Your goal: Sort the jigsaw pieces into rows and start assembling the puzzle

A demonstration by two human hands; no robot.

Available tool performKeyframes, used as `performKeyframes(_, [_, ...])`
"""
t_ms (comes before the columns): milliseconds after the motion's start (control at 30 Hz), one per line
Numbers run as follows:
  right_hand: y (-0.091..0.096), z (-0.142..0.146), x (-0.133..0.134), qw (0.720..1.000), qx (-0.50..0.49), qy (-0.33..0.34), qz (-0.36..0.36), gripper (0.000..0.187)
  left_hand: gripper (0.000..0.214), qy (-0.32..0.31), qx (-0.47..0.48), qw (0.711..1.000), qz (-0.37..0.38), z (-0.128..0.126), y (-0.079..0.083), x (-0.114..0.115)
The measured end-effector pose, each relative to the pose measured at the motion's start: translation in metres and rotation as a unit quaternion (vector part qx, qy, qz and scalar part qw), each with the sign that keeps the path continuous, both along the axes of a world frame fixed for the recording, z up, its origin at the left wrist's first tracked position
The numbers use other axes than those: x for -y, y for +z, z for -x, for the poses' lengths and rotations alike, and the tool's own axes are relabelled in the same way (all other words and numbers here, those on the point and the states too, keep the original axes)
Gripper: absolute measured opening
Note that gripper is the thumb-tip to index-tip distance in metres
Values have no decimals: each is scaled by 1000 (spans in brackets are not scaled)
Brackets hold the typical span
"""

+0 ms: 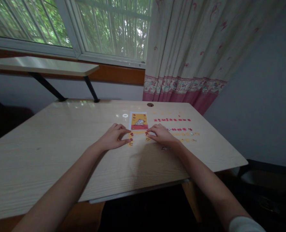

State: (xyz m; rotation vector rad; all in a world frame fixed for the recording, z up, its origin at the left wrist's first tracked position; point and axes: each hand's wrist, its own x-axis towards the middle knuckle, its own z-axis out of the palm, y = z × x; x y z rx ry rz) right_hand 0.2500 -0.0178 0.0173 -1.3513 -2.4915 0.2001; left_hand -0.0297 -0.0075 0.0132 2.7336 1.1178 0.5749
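Note:
Small yellow jigsaw pieces (139,132) with dark red marks lie joined on the desk as a top row with a short column down each side. My left hand (115,137) is at the left column, fingers curled, its index fingertip and thumb on the pieces' outer edge. At the right column, my right hand (160,133) holds the edge the same way with thumb and index finger. Just above them lies a picture card (139,116), yellow over red, with a white cartoon animal. Part of the loose pieces is hidden behind my right hand.
Rows of red pieces (172,120) and yellow pieces (186,140) spread over the desk's right side. A small white ring-like spot (125,115) shows left of the card. A raised shelf (43,66) stands at the back left. Behind the desk (61,154) hangs a curtain (181,48).

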Motion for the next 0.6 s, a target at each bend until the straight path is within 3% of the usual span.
performKeyframes(233, [3, 2, 2, 1000, 8, 5, -2, 33, 52, 16, -4, 1000, -4, 1, 0, -1])
performKeyframes(600, [-4, 19, 1, 997, 54, -56, -18, 45, 49, 57, -39, 997, -42, -2, -9, -6])
